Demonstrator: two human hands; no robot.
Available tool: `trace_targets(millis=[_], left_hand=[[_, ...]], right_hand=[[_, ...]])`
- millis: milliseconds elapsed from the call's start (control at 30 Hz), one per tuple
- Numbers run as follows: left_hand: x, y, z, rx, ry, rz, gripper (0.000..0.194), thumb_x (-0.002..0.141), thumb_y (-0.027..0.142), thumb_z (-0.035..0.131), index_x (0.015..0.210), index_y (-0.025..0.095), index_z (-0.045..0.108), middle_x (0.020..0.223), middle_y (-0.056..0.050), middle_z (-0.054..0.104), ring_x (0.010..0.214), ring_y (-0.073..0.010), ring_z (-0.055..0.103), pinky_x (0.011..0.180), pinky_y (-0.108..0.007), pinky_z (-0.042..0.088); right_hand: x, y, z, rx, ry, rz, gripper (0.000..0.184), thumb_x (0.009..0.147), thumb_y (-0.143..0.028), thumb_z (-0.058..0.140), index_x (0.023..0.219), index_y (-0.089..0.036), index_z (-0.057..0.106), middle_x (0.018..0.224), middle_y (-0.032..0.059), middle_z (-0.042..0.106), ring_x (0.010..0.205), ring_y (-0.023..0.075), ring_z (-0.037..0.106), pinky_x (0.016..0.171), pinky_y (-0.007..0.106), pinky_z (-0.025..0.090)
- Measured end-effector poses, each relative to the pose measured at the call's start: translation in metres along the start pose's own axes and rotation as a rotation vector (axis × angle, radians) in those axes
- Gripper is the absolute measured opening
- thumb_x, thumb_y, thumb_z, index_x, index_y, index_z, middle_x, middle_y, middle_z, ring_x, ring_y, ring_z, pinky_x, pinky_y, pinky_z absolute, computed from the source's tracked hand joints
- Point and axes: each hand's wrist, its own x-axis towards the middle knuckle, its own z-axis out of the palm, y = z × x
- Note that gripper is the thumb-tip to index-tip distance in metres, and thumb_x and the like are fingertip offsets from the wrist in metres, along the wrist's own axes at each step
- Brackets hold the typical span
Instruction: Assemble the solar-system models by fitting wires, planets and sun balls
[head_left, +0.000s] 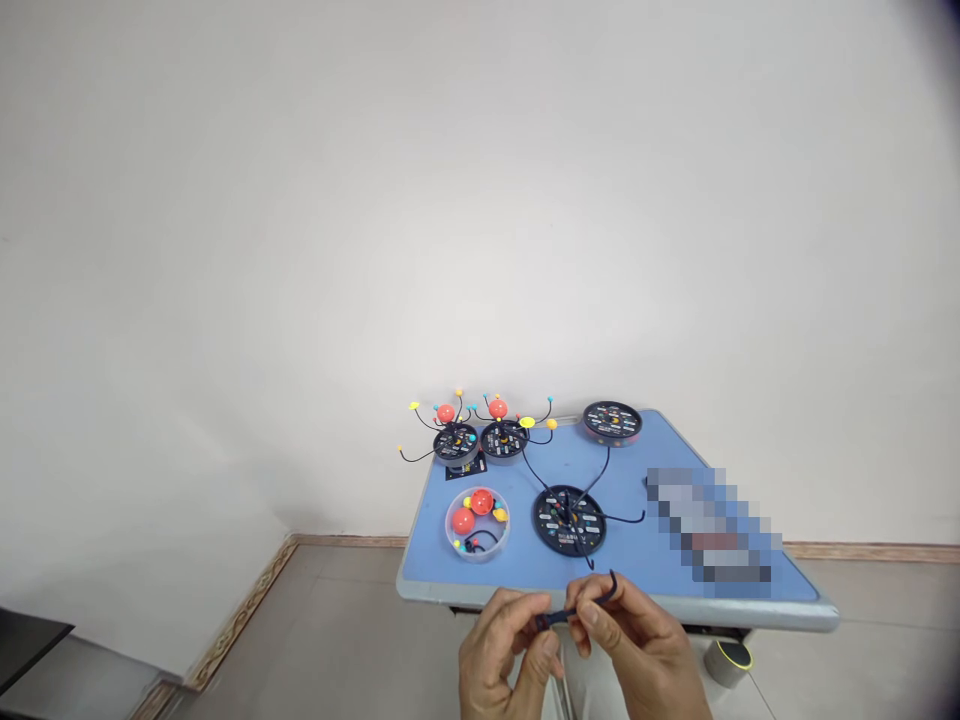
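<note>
In front of the table edge, my left hand (499,650) pinches the wider, ring-like end of a dark curved plastic arm (565,616). Fingers of my right hand (641,645) grip the same arm farther along, and its hooked tip sticks up past them. Just beyond lies a round black base (551,538) with printed labels and several similar arms spreading from its centre. Left of that base, a clear round tub (448,535) contains red half-balls (463,521), small coloured balls and more dark arms.
Two assembled planet models (456,442) (504,440) stand at the back left, a dark printed card (466,468) under one. A closed round container (613,422) sits at the back right of the blue table (517,575). A pixelated patch covers something on the right. A can-like object (726,664) is below.
</note>
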Motion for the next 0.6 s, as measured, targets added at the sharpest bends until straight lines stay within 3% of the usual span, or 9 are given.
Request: trace_targets(millis=[233,600], left_hand=[[-0.0010,-0.0028,0.0029,-0.046,0.027,0.002,0.021,0.091,0.031,0.066,0.110,0.028,0.074,0.084,-0.002,0.065,0.054,-0.0068,0.057,0.049,-0.015,0.052],[-0.0025,-0.0019,-0.0033,0.056,-0.005,0.035,0.021,0.092,0.032,0.064,0.111,0.030,0.073,0.085,-0.002,0.067,0.053,-0.0082,0.061,0.052,-0.018,0.052]], right_hand=[[0.0037,0.0031,-0.0007,0.041,0.005,0.005,0.031,0.067,-0.047,0.085,0.064,-0.019,0.070,0.070,0.0007,0.064,0.054,0.0120,0.054,0.054,0.025,0.044],[-0.0020,-0.0040,-0.0006,-0.040,0.013,-0.007,0.028,0.068,-0.045,0.083,0.065,-0.020,0.072,0.073,0.0016,0.064,0.057,0.0138,0.053,0.055,0.026,0.044]])
